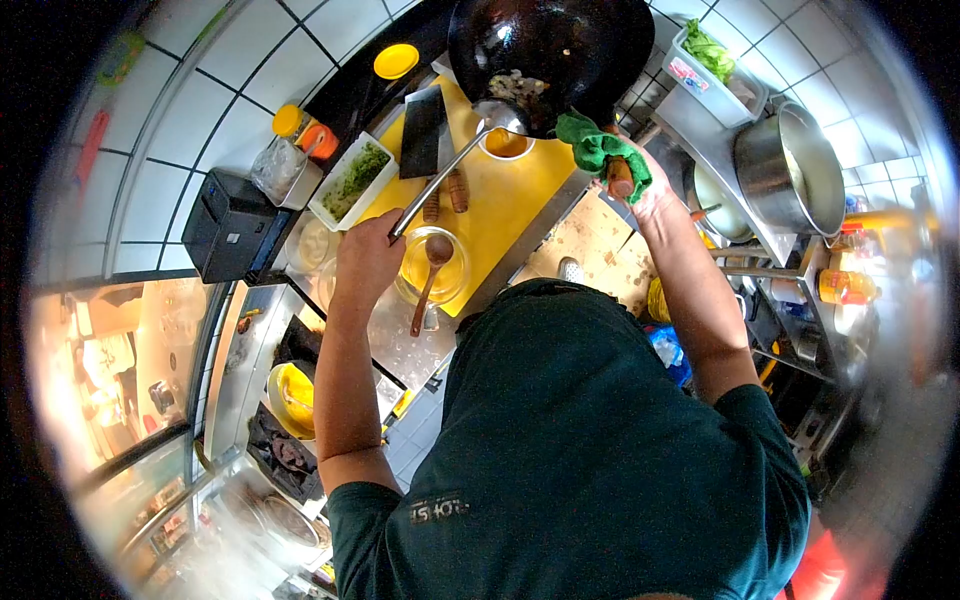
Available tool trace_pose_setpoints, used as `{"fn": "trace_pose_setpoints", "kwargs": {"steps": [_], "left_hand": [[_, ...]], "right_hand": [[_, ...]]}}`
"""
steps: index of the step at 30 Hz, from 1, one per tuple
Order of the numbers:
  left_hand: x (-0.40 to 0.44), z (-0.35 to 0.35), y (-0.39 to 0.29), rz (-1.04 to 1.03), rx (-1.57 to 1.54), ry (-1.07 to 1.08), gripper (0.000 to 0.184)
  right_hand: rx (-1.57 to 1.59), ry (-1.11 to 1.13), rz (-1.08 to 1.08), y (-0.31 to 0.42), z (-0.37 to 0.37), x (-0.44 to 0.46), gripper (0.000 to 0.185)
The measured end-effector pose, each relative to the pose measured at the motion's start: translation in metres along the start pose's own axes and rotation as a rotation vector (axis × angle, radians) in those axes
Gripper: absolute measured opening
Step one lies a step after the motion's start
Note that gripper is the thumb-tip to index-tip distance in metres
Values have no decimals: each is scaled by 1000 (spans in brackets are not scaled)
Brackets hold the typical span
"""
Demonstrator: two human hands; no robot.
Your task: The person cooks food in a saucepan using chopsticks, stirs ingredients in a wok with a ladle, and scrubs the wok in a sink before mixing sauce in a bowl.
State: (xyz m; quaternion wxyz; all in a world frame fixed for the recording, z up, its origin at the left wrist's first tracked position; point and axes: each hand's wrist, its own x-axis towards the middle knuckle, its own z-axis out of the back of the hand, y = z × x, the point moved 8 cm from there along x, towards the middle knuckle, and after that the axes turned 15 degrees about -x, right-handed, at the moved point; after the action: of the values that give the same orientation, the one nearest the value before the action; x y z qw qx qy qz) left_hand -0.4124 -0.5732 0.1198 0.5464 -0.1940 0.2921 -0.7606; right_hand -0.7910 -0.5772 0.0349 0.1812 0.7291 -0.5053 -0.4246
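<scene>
My left hand [370, 255] is closed around the long handle of a metal ladle [445, 175]. The ladle's bowl is at the lip of a dark wok [590, 60], just above a small white bowl [507, 157] with orange-brown contents. Pale bits of food [520, 85] lie in the wok, which is tilted toward the white bowl. My right hand [655, 185] grips the wok's wooden handle [620, 178], with a green cloth [588, 140] wrapped about it.
On the yellow board [535, 195] lies a cleaver [422, 130]. Nearby are a glass bowl [458, 290] with a wooden spoon [430, 285] and a tub of chopped greens [355, 185]. A large metal pot [790, 165] and a lettuce container [715, 75] stand at right.
</scene>
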Motion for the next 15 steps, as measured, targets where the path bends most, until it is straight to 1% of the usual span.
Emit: {"fn": "trace_pose_setpoints", "kwargs": {"steps": [2,5,8,11,14,15], "left_hand": [[0,0,-1,4,1,0,35],[-1,-1,-4,3,9,-6,35],[-1,1,-1,-4,16,-12,34],[-1,-1,0,-10,14,-11,34],[-1,-1,4,1,0,-12,34],[-1,-1,4,3,-5,-18,34]], "right_hand": [[-3,36,11,1,1,0,29],[-29,33,25,1,7,2,30],[11,97,25,0,3,5,30],[-5,-9,3,-1,2,2,28],[-25,13,18,-4,6,7,29],[-21,-16,18,-3,5,6,29]]}}
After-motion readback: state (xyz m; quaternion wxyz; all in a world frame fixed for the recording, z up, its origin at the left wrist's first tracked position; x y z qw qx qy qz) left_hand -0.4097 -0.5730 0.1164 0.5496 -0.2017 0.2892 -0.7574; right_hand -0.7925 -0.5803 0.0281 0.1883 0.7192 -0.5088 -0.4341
